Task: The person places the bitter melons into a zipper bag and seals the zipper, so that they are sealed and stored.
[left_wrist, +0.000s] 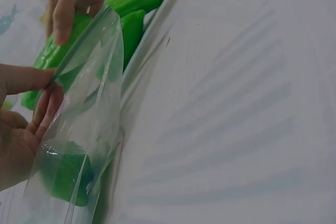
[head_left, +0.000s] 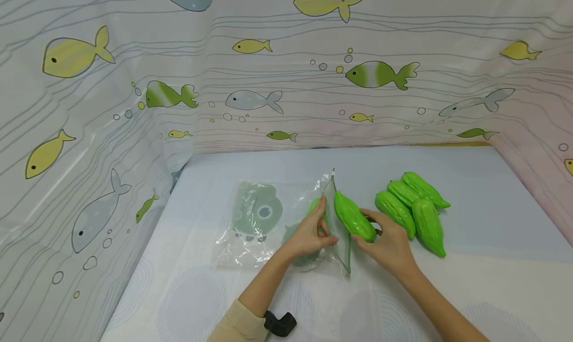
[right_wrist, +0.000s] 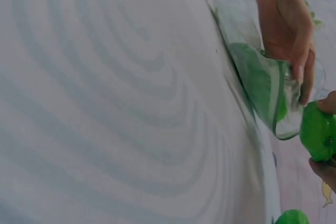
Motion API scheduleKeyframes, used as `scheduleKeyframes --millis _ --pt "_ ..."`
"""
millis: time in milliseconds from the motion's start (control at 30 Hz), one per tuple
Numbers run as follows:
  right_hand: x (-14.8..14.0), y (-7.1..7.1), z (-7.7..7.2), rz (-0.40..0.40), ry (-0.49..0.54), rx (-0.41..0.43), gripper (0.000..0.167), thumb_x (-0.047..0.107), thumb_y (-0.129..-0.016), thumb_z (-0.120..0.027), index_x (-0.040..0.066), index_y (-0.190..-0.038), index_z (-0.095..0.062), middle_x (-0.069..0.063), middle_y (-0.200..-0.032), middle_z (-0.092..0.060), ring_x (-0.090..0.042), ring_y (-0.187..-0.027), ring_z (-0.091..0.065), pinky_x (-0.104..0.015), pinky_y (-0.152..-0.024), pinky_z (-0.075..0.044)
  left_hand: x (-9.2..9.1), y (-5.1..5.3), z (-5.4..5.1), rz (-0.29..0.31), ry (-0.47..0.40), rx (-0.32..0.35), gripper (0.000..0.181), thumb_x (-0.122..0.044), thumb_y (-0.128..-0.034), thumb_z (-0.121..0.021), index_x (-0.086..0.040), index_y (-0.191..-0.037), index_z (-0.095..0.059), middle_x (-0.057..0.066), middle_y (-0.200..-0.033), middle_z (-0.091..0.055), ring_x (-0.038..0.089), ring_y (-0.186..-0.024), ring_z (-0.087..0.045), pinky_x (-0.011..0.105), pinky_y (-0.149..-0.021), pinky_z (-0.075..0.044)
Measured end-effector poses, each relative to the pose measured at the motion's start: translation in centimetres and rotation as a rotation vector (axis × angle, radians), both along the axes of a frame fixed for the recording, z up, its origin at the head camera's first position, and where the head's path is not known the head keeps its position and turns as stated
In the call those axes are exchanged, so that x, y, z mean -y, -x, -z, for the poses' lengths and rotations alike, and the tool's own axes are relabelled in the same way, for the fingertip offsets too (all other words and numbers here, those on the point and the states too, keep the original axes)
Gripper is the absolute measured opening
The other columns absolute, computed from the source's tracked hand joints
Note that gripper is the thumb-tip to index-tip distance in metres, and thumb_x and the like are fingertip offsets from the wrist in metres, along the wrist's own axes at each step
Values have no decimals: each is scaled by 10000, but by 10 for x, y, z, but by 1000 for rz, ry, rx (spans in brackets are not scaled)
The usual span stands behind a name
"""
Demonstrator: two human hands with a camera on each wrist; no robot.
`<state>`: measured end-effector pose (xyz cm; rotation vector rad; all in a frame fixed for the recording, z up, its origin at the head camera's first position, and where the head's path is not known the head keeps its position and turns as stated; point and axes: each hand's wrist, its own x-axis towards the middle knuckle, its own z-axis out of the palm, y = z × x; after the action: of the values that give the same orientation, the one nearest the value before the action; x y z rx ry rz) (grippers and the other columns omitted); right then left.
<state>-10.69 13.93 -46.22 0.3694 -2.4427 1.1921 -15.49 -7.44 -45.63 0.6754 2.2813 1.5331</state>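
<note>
A clear zip bag printed with pale green cartoon shapes lies flat, its open mouth facing right. My left hand pinches the rim of that mouth between thumb and fingers, holding it apart, as the left wrist view shows. Inside the bag, partly behind this hand, sits one green pepper. My right hand grips another glossy, bumpy green pepper by its lower end. That pepper's upper end is just right of the bag's mouth. In the right wrist view only part of the held pepper shows.
Several more green peppers lie in a cluster to the right of my right hand. A pale cloth with round patterns covers the table. Fish-printed curtains rise at the back and sides. A black strap piece is at my left wrist.
</note>
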Motion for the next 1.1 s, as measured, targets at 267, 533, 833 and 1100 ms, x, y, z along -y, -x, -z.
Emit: scheduleKeyframes --millis 267,533,833,1100 --pt "7 0 4 -4 -5 15 656 45 -619 -891 -25 -1208 -613 -141 -1091 -668 -275 -976 -636 -402 -675 -589 -1 -2 -3 1 5 7 1047 63 -788 -738 -29 -1531 -7 111 -1602 -2 48 -733 -562 226 -678 -568" --pt "12 1 4 -6 -7 60 636 16 -632 -877 -48 -1206 -609 -161 -1053 -672 -295 -953 -640 -416 -692 -585 -2 -4 -6 5 -4 10 1048 66 -788 -736 -24 -1532 -4 123 -1602 5 53 -744 -559 225 -698 -568" --pt "12 2 8 -3 -3 101 629 18 -654 -872 -57 -1217 -602 -185 -1073 -665 -321 -974 -637 -432 -716 -584 -3 -9 -18 14 -4 4 1023 69 -793 -734 0 -1526 -23 148 -1599 -16 69 -750 -558 217 -693 -564" --pt "17 5 6 -4 35 287 671 120 -722 -855 -46 -1284 -527 -217 -1183 -629 -360 -1053 -614 -414 -729 -576 -6 -8 -12 31 15 15 1037 61 -795 -735 -40 -1529 -9 176 -1593 -26 77 -746 -551 211 -690 -557"
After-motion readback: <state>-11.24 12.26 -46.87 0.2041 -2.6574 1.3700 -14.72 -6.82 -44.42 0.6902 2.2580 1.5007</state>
